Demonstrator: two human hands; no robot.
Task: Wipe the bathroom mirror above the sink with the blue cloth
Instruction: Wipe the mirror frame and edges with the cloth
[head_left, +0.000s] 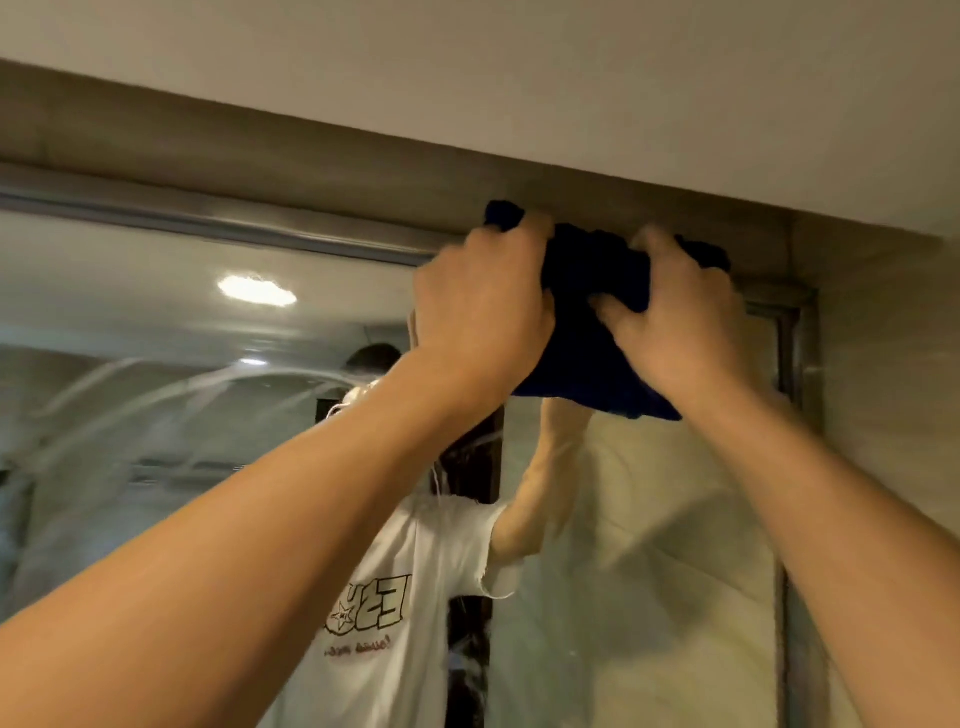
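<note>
My left hand (480, 306) and right hand (680, 322) both clutch the one dark blue cloth (587, 332), soft and bunched, pressed at the top right corner of the mirror (156, 405). The smooth glass carries curved, streaky smears inside its dull metal frame (218, 221). It reflects two ceiling lights and my white printed T-shirt (415, 613).

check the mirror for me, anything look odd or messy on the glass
Yes. Curved wet-looking streaks arc across the left half of the mirror, so the glass looks smeared there. Both hands, left hand and right hand, grip the blue cloth at the top right corner. No cracks or damage show.
</note>
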